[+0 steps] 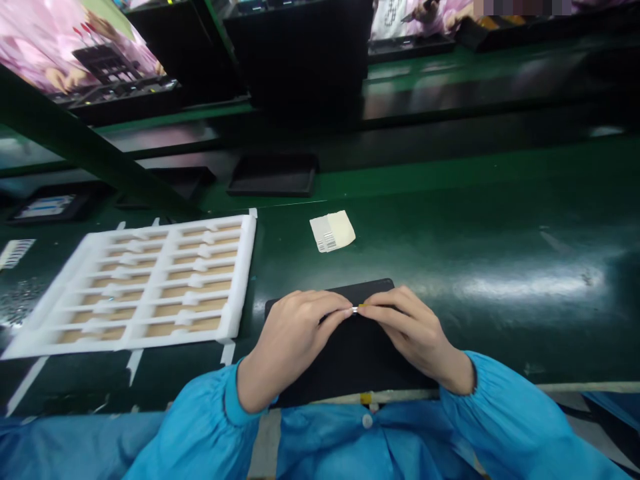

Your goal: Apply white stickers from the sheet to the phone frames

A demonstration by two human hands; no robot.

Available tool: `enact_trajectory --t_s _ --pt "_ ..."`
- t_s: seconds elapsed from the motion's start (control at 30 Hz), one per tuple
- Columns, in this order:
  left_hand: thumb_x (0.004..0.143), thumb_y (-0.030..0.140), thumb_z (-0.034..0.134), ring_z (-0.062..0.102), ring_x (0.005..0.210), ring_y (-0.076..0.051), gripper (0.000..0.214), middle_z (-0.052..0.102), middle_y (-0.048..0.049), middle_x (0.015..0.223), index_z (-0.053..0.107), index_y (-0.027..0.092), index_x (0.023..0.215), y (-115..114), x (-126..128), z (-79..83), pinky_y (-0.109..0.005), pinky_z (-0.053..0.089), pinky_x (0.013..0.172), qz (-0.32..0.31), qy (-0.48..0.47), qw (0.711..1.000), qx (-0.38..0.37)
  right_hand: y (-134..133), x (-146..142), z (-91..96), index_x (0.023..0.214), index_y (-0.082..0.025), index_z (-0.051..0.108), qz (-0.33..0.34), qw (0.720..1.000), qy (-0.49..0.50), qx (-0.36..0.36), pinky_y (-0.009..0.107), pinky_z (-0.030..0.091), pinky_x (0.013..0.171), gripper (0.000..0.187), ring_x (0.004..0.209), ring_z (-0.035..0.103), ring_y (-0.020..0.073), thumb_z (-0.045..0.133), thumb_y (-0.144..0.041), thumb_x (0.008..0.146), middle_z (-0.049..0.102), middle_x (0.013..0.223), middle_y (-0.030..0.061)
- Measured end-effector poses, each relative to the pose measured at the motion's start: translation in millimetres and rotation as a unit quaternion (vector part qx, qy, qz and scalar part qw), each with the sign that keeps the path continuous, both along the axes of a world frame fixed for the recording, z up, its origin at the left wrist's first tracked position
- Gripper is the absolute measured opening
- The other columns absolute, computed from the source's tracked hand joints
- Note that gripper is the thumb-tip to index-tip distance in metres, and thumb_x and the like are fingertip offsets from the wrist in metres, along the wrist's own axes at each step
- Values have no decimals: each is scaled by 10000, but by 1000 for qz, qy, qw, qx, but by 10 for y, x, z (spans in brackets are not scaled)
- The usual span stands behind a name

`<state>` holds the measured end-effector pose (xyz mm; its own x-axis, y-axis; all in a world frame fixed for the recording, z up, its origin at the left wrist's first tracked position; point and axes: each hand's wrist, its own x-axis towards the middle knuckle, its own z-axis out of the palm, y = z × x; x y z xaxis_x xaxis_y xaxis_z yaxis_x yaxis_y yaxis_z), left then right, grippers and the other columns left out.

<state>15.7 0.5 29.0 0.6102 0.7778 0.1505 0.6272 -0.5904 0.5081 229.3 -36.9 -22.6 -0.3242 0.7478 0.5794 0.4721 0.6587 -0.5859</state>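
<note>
Over a black mat (345,367) at the bench's near edge, my two hands meet at the fingertips. A small silvery piece with a yellow end (355,309) shows between them; it is too small to name. My left hand (300,333) pinches its left side with thumb and fingers. On the yellow end, the fingertips of my right hand (413,327) are closed in a pinch. Most of the piece is hidden by my fingers. Beyond the mat lies a pale paper sheet (343,230) bearing thin silvery strips.
A white foam tray (243,280) with several slots is taped down on the left. Black trays (273,177) stand farther back. A green post (95,150) slants across the left. Across the bench, people in pink sleeves (30,40) work behind black panels (300,53).
</note>
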Motion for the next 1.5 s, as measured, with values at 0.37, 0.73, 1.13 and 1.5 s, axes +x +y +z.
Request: enact_trajectory --t_s 0.37,0.73,1.13,1.5 --pt "975 102 503 700 943 -185 238 734 -74 1096 623 149 1175 1 -181 -317 -294 490 740 -84 -49 969 227 23 22 84 1171 -189 630 -2 998 -57 -34 335 532 814 313 976 604 195 511 -37 924 641 1090 105" --pt "965 185 544 690 1026 -183 214 743 1 1077 715 233 1083 460 -152 -329 -297 533 894 -24 -70 993 -92 1495 -548 54 893 -169 645 -23 979 -142 -144 293 464 787 102 884 596 170 558 -127 926 646 933 49" --pt "878 247 668 556 1278 -278 139 540 -47 1432 769 248 974 765 -300 -618 -383 457 1064 32 -78 983 -163 1686 -702 -135 789 -178 550 63 955 -242 -159 321 395 732 164 827 503 207 497 -59 889 543 860 63" --pt "862 232 668 725 868 -207 137 530 -73 1435 770 235 953 759 -304 -576 -286 566 772 33 -65 983 -168 1798 -593 -294 872 -205 460 -19 970 63 -235 318 516 682 218 704 588 150 419 -396 969 588 786 22"
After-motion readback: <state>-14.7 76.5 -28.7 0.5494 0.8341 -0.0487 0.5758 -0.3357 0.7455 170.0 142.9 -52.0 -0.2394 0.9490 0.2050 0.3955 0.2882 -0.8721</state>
